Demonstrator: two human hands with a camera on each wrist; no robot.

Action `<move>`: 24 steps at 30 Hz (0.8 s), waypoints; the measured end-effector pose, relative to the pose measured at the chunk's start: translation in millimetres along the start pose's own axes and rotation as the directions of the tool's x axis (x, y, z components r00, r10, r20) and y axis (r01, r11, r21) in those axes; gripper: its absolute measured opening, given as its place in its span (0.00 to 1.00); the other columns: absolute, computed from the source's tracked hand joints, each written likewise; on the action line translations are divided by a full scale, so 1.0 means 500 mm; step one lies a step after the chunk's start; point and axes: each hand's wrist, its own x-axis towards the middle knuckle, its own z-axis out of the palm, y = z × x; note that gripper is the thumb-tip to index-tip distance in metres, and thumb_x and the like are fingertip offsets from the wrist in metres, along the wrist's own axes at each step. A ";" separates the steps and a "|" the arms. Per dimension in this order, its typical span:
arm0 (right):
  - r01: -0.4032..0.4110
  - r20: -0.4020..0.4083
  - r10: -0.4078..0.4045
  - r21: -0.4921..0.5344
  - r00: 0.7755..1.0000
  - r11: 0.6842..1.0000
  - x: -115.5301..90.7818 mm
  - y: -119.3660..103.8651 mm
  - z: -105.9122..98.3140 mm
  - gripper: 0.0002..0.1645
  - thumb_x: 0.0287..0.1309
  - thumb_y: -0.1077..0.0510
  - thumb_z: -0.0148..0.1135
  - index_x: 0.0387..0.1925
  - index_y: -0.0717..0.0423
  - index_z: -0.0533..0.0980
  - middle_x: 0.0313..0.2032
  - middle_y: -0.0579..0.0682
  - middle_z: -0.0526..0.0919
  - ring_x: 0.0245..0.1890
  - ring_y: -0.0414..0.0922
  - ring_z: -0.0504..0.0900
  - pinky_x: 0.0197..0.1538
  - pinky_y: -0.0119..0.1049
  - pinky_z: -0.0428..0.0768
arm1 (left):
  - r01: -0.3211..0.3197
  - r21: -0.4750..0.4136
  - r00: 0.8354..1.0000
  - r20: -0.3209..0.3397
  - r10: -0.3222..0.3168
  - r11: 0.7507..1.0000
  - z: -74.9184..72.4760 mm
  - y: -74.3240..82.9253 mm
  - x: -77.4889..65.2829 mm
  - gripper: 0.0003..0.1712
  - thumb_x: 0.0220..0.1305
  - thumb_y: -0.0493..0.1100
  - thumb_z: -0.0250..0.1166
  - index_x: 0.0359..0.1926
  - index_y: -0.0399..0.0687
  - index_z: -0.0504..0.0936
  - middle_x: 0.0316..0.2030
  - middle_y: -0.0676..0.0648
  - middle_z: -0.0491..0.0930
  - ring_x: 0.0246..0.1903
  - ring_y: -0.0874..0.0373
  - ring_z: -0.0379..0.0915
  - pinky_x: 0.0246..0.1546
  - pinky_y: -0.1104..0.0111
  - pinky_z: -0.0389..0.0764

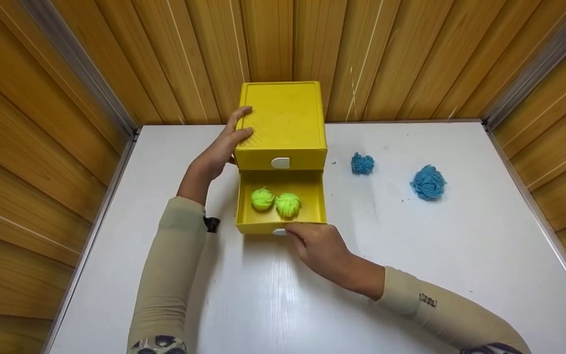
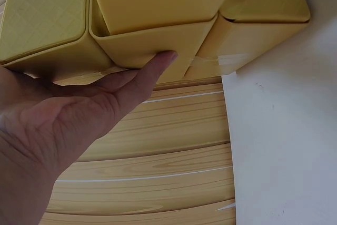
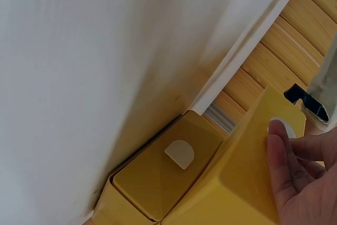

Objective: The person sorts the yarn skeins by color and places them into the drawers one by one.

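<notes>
A yellow drawer unit (image 1: 283,115) stands at the back of the white table with its middle drawer (image 1: 258,228) pulled out. Inside that drawer sit two yellow-green yarn balls, a left ball (image 1: 262,199) and a right ball (image 1: 288,205). My right hand (image 1: 323,248) pinches the white handle (image 3: 284,127) on the drawer's front. My left hand (image 1: 221,145) braces the unit's left side, fingertips over the top edge. In the left wrist view, one straight finger (image 2: 150,77) presses the yellow side wall.
A small blue yarn bundle (image 1: 362,163) and a larger blue yarn ball (image 1: 428,182) lie on the table (image 1: 460,255) to the right. Below the pulled-out drawer is a closed bottom drawer (image 3: 168,177) with a white handle. Wood-patterned walls (image 1: 268,44) enclose the table.
</notes>
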 end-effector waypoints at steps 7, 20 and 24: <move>0.001 -0.007 -0.001 -0.007 1.000 1.000 0.005 0.006 0.001 0.04 0.63 0.64 0.74 0.37 0.52 0.88 0.33 0.46 0.94 0.33 0.40 0.93 0.39 0.36 0.89 | 0.000 0.003 1.000 -0.001 0.000 1.000 0.001 0.002 -0.001 0.35 0.79 0.63 0.49 0.79 0.87 0.47 0.85 0.47 0.39 0.60 0.44 0.78 0.50 0.54 0.79; -0.045 0.014 0.045 -0.007 0.999 0.999 0.023 0.019 -0.003 0.03 0.64 0.62 0.75 0.39 0.52 0.88 0.34 0.47 0.94 0.34 0.43 0.93 0.41 0.37 0.90 | -0.010 -0.007 1.000 0.000 0.010 1.000 0.003 0.002 -0.001 0.35 0.79 0.62 0.49 0.79 0.86 0.48 0.85 0.47 0.40 0.61 0.43 0.78 0.50 0.53 0.80; -0.056 0.018 0.056 -0.001 0.998 0.998 0.032 0.027 -0.002 0.04 0.63 0.62 0.75 0.39 0.52 0.88 0.34 0.48 0.94 0.34 0.43 0.93 0.41 0.38 0.90 | -0.009 -0.006 1.000 -0.002 0.009 1.000 0.002 0.001 0.000 0.35 0.79 0.62 0.50 0.80 0.86 0.48 0.85 0.47 0.40 0.62 0.43 0.78 0.51 0.53 0.80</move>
